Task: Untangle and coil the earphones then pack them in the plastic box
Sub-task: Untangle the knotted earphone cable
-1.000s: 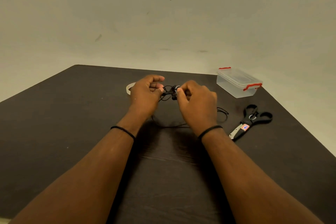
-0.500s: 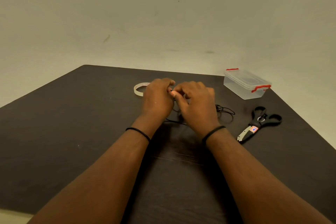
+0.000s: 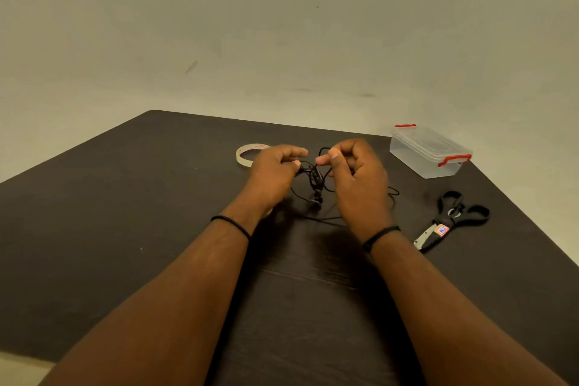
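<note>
Black earphones [image 3: 315, 180] still knotted, pinched between left hand [image 3: 274, 171] and right hand [image 3: 357, 172]; coiling, packing into lidded plastic box [image 3: 429, 150] at far right corner pending.

Table [image 3: 125, 229]: dark wood-look top, matt, faint grain.
Plastic box [image 3: 429, 153]: clear plastic w/ lid, smooth, slightly glossy; red plastic clips.
Earphones [image 3: 315, 180]: thin black cable, prob. rubbery/plastic coat, smooth.
Scissors [image 3: 451, 219]: black plastic handles, semi-gloss; metal blades, paper-like label.
Tape roll [image 3: 247, 153]: pale, translucent, glossy.
Wall [image 3: 282, 25]: matt painted, a few scuffs.
</note>
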